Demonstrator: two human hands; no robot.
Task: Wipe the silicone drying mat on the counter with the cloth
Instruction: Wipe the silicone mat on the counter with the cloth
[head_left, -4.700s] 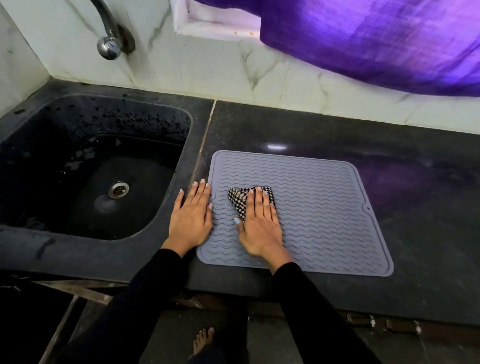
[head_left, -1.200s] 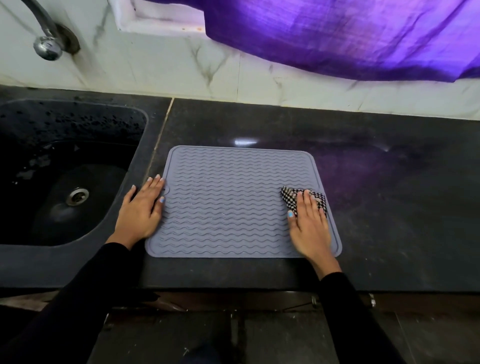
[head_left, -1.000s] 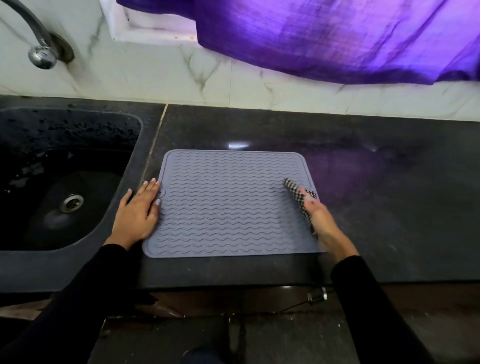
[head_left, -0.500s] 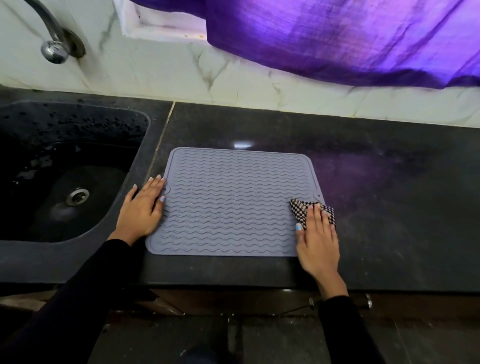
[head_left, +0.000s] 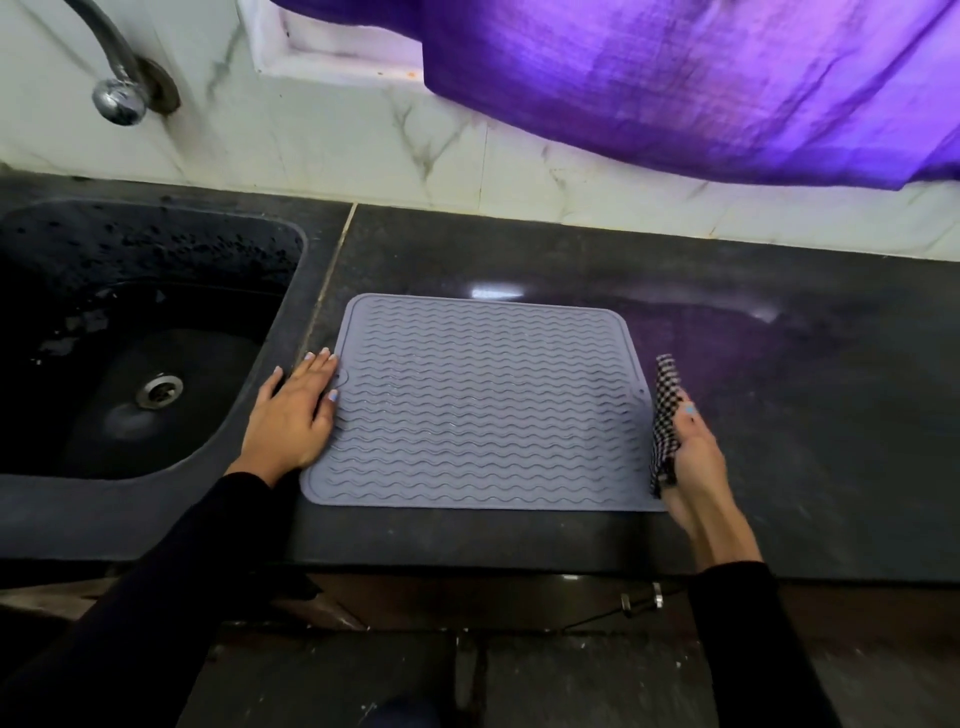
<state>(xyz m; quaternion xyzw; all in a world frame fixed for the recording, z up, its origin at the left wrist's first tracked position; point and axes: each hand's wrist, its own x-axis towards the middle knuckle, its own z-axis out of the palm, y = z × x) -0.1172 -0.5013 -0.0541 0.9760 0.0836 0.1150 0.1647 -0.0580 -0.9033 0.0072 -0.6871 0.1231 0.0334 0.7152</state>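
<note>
A grey silicone drying mat (head_left: 483, 405) with wavy ridges lies flat on the dark counter (head_left: 810, 395), near its front edge. My left hand (head_left: 296, 415) rests flat, fingers apart, on the mat's left edge and the counter beside it. My right hand (head_left: 693, 457) is turned on its side at the mat's right edge and grips a black-and-white checked cloth (head_left: 665, 415). The cloth stands upright against that edge, partly hidden by my fingers.
A black sink (head_left: 130, 353) with a metal drain sits left of the mat, under a chrome tap (head_left: 117, 88). A purple curtain (head_left: 701, 83) hangs over the marble wall behind. The counter's front edge runs just below the mat.
My right hand has turned from flat on the cloth to on its side, lifting the cloth upright at the mat's right edge. My left hand has stayed in place.
</note>
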